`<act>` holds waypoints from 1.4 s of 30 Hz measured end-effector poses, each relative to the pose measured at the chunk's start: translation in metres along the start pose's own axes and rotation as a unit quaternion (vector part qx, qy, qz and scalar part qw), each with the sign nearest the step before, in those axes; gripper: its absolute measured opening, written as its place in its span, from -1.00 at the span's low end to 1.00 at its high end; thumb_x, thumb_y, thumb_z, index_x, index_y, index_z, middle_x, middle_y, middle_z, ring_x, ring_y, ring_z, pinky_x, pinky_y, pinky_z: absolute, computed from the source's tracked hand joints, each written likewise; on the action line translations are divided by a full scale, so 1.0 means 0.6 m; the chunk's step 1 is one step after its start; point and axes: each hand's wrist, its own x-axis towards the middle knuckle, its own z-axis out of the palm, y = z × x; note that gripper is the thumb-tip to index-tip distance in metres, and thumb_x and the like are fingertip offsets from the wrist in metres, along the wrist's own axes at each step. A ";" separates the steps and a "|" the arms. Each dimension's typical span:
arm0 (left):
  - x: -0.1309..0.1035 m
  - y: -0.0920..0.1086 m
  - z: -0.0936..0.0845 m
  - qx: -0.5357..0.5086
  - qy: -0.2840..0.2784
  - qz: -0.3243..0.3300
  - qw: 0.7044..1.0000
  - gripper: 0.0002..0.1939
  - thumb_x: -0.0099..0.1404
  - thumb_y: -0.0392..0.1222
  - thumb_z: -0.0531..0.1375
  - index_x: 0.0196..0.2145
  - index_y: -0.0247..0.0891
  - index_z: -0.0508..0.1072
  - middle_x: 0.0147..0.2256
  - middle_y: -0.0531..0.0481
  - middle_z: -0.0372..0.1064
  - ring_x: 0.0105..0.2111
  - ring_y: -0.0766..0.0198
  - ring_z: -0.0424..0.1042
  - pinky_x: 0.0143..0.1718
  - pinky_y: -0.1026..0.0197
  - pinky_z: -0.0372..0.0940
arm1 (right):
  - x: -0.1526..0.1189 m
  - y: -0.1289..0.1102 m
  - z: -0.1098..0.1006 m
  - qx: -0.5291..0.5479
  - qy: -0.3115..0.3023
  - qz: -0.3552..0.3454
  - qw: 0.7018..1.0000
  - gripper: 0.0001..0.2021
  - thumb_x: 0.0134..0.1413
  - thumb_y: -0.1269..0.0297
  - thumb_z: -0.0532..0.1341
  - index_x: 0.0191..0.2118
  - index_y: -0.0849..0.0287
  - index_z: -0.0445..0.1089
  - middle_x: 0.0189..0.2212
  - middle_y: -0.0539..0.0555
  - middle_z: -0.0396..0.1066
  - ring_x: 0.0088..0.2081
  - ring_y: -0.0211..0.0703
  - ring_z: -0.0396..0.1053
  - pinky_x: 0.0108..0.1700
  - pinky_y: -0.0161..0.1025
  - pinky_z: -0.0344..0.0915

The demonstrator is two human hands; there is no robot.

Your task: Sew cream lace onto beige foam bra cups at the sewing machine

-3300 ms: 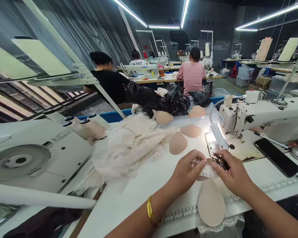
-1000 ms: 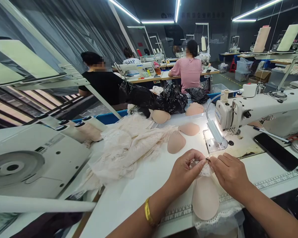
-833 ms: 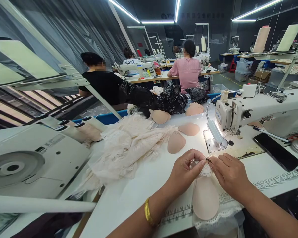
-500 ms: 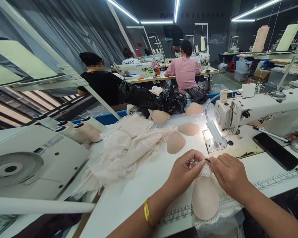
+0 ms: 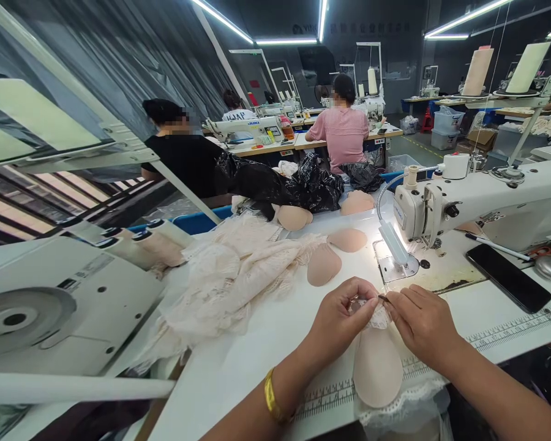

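Head view | my left hand [image 5: 346,315] pinched the white lace [image 5: 379,317]; my right hand [image 5: 420,321] gripped a dark-tipped tool [image 5: 383,298], mostly hidden | beige pad [image 5: 378,370] lay just below both, long axis toward me, neither hand clearly nearer.

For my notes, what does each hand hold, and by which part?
The left hand pinches lace fabric near its upper edge; the right hand holds a dark tool, only its tip showing.
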 end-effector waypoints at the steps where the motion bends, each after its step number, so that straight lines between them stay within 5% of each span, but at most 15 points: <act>1: 0.001 -0.001 0.000 0.004 -0.001 0.005 1.000 -0.81 0.35 -0.09 0.23 -0.38 -0.21 0.48 -0.31 -0.02 0.47 -0.28 0.21 0.43 -0.28 0.20 0.39 | -0.001 0.000 0.000 0.003 0.000 0.003 1.000 -0.85 0.45 0.40 0.11 -0.13 0.23 0.44 -0.45 0.03 0.40 -0.42 -0.15 0.24 -0.38 -0.19 0.11; 24: 0.001 0.002 -0.001 -0.031 -0.031 -0.033 0.998 -0.79 0.35 -0.06 0.22 -0.37 -0.23 0.45 -0.30 -0.01 0.41 -0.33 0.26 0.34 -0.37 0.26 0.29 | 0.006 -0.003 -0.001 -0.027 0.026 -0.036 0.999 -0.83 0.44 0.48 0.11 -0.18 0.23 0.43 -0.53 -0.01 0.33 -0.45 -0.15 0.18 -0.39 -0.18 0.05; 33: 0.004 -0.001 -0.004 -0.011 -0.037 -0.019 0.999 -0.83 0.32 -0.12 0.22 -0.39 -0.23 0.44 -0.31 0.01 0.44 -0.29 0.25 0.38 -0.25 0.23 0.27 | 0.001 -0.002 -0.001 -0.033 -0.004 -0.035 0.999 -0.80 0.42 0.50 0.09 -0.22 0.19 0.42 -0.53 -0.01 0.34 -0.46 -0.14 0.20 -0.38 -0.17 0.05; 38: 0.003 0.000 -0.007 -0.027 -0.034 -0.030 0.999 -0.80 0.36 -0.07 0.22 -0.37 -0.23 0.45 -0.28 -0.02 0.46 -0.27 0.21 0.42 -0.22 0.20 0.31 | -0.006 0.004 -0.005 0.078 -0.038 0.086 0.992 -0.89 0.41 0.28 0.17 -0.12 0.16 0.42 -0.41 0.01 0.45 -0.41 -0.16 0.32 -0.36 -0.23 0.13; 42: 0.003 -0.003 -0.002 -0.031 -0.046 0.008 0.998 -0.81 0.38 -0.09 0.23 -0.36 -0.22 0.47 -0.20 -0.06 0.49 -0.19 0.18 0.46 -0.15 0.16 0.35 | 0.004 0.001 -0.011 0.226 -0.111 0.231 0.940 -0.91 0.30 0.22 0.22 -0.23 0.10 0.40 -0.48 -0.08 0.36 -0.46 -0.23 0.26 -0.39 -0.29 0.11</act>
